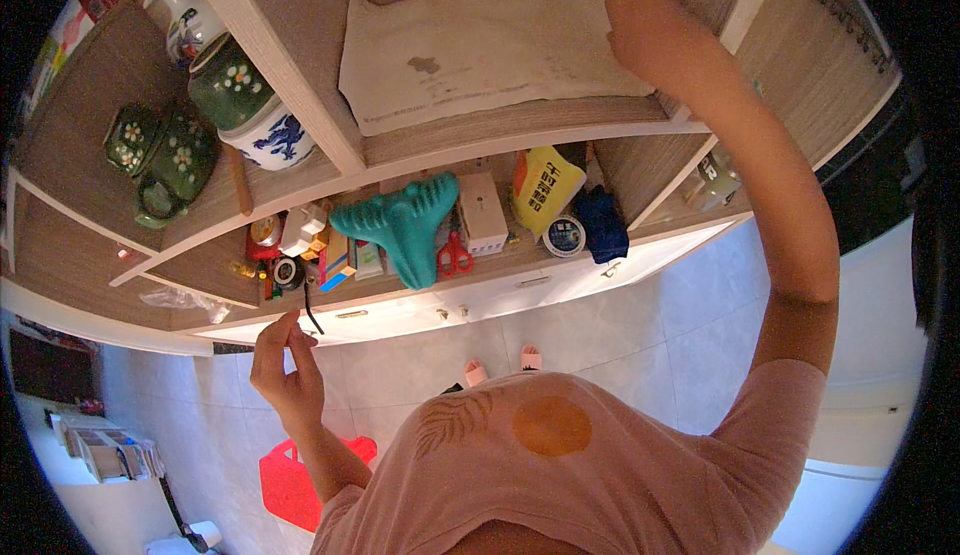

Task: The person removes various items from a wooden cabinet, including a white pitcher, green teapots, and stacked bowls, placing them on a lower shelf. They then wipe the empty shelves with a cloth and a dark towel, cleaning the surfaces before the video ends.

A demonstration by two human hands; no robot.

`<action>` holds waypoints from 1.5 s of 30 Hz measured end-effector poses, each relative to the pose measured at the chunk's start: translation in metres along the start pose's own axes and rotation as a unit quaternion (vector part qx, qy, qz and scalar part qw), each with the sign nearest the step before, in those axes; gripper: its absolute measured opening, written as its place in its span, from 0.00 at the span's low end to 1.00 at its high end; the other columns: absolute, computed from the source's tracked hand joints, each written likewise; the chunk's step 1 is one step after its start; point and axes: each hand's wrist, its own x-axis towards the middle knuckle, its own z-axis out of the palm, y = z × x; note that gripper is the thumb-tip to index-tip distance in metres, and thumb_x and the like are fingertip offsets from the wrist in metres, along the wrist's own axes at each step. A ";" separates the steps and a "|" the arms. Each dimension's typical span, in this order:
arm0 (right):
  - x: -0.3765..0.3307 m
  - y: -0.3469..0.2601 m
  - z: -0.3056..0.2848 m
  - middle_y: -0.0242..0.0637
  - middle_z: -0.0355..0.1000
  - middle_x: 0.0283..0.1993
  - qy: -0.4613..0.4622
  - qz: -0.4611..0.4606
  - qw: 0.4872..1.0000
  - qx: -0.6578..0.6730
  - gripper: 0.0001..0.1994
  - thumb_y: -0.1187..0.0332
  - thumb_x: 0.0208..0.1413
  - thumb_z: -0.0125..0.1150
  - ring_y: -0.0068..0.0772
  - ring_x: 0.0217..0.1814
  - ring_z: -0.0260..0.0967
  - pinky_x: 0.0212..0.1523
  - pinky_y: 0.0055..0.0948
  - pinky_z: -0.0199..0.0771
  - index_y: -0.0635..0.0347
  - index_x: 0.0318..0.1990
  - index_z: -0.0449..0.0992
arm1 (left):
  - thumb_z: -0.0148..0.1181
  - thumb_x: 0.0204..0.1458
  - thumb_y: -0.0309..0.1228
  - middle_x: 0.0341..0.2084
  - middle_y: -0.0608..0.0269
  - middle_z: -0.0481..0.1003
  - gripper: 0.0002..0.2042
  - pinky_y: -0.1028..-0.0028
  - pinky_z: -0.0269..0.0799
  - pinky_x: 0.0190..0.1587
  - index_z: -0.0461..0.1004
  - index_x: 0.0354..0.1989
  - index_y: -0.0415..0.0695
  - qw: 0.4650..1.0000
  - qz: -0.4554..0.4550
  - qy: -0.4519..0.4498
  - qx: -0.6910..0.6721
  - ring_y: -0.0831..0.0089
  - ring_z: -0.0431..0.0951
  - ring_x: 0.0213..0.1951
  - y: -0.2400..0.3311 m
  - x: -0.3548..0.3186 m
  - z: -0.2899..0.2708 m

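Right grip (645,40) is hanging at right edge of sheet (480,45); sheet is lying leftward in upper compartment. Teapot (175,163) is sitting farther left, past divider (285,55). Below right grip, running leftward, lower shelf (512,258) is holding cloth (605,223), packet (546,190), box (483,217), scissors (455,258). Left grip (290,367) is hovering before shelf's left part; tape roll (288,273) is lying behind it.

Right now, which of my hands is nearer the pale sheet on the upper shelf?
Right. Your right hand is at the right edge of the pale sheet; your left hand is low on the left, well away from it.
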 end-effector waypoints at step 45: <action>0.033 -0.012 0.007 0.56 0.70 0.34 -0.165 0.063 0.978 0.112 0.12 0.72 0.48 0.44 0.54 0.38 0.69 0.40 0.41 0.69 0.67 0.38 0.72 | 0.52 0.44 0.16 0.18 0.60 0.71 0.10 0.73 0.64 0.25 0.73 0.35 0.40 0.995 -0.001 -0.094 -0.032 0.70 0.71 0.21 0.010 -0.016 0.024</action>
